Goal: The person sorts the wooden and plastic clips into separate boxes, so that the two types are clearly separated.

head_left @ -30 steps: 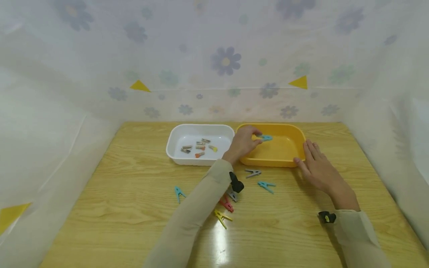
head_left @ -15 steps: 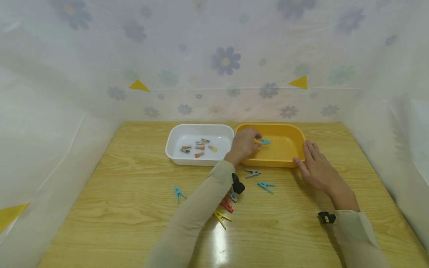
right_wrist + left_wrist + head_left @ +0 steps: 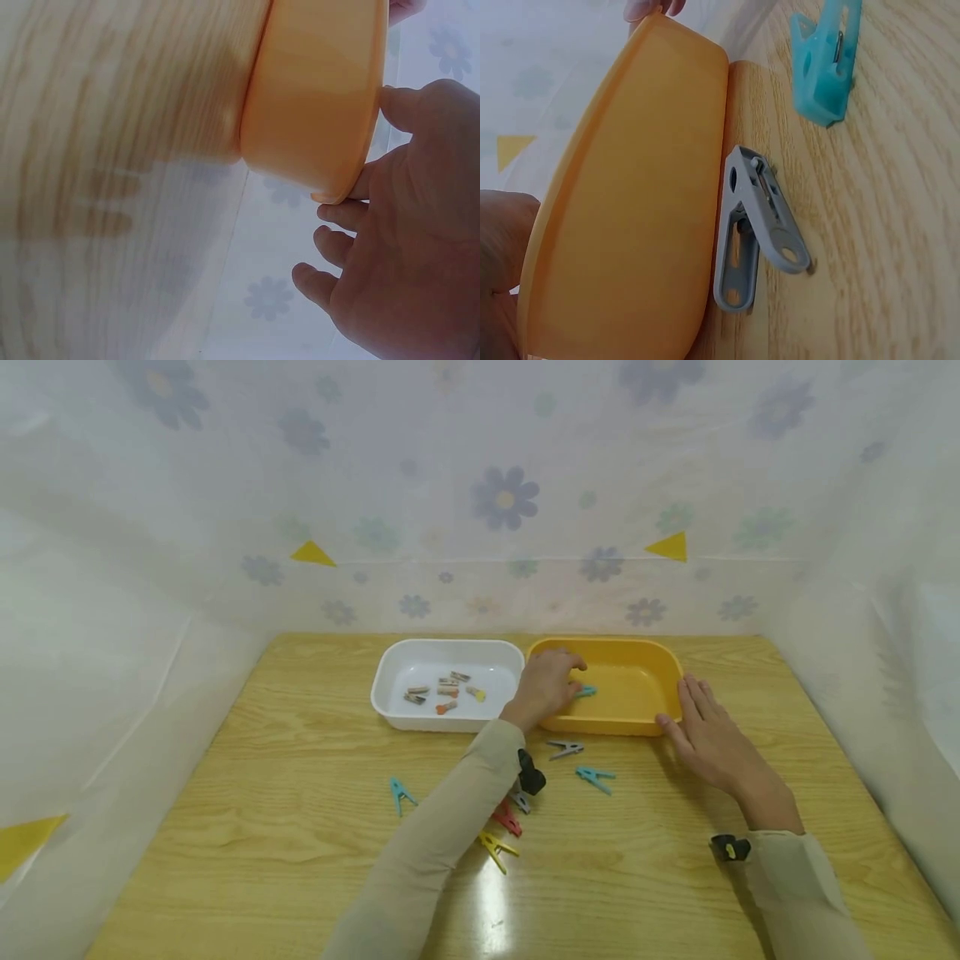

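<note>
My left hand (image 3: 546, 683) is over the left part of the orange tray (image 3: 607, 726), thumb and index finger spread apart. Just below its fingertips, inside the tray, is a light blue clothespin (image 3: 587, 691), partly hidden by the hand. My right hand (image 3: 716, 743) rests against the tray's right end, fingers extended along the outside; the right wrist view shows its thumb (image 3: 401, 107) touching the rim. In front of the tray lie a grey clothespin (image 3: 767, 225) and another light blue clothespin (image 3: 825, 82).
Left of the orange tray stands a white tray (image 3: 450, 724) holding several wooden clothespins (image 3: 447, 692). On the table near my left sleeve lie a blue clothespin (image 3: 401, 792), a yellow clothespin (image 3: 492, 846), a red clothespin (image 3: 507, 819) and a partly covered grey clothespin (image 3: 521, 800).
My left hand has lowered the light blue clothespin into the orange tray and let go of it, the fingers parting. The right hand stays at the tray's end.
</note>
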Tool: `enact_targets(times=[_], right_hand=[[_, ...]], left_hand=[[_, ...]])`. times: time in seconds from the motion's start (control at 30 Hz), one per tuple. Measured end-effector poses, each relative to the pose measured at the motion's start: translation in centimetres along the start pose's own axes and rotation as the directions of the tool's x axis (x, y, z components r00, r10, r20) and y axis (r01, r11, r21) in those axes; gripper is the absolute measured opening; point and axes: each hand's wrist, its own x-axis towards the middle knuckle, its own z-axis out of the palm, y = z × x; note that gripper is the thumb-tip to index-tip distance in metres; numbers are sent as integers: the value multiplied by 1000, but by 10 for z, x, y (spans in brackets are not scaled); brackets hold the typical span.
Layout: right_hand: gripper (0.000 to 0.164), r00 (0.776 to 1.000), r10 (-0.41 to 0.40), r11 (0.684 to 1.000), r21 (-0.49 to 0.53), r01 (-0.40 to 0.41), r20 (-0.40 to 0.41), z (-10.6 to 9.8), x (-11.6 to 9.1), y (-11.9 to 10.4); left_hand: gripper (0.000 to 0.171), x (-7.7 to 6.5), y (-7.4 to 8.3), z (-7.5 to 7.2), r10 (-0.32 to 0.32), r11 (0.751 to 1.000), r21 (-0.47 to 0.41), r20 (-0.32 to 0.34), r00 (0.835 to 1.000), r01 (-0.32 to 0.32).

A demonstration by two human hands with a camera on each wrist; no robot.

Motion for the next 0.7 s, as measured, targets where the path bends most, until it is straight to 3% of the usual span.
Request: enact_targets(times=[0.27,0.5,0.7], right_hand=[[77,1000,-1,1000,-8,1,-6,-2,0,0],[77,1000,-7,1000,-6,7,-6,-2,0,1],[77,1000,-9,1000,-4,9,-10,0,0,-1]], left_hand=[[33,-11,-2,-12,8,990,-143,6,1000,-7],[32,-32,-3,-29,73,941,-326,-62,995,-90],[32,-58,-11,-41,123,911,-378,-128,984,-164]])
